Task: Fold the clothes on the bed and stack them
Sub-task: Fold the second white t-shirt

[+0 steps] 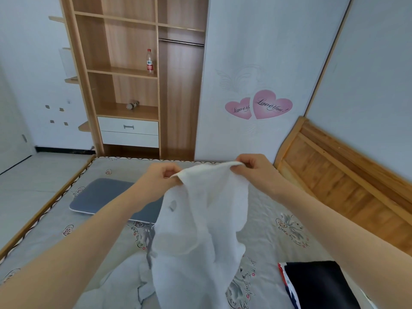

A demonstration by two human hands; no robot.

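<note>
Two garments lie nearest on the bed [267, 210]: pale crumpled clothing [120, 284] at lower left, a folded dark piece [316, 284] at lower right. White cloth [200, 230], held up above the mattress, hangs between both hands; left hand [160, 177] and right hand [254, 166] each pinch its top edge with curled fingers. Grey pillow [100, 195] behind. Wooden wardrobe [133, 85] beyond, plastic bottle [150, 61] on shelf.

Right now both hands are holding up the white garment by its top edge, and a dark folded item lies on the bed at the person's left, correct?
Not quite. The head view shows the dark folded item on the bed at the person's right, not left. The rest holds: the left hand and right hand pinch the white garment by its top edge.
</note>
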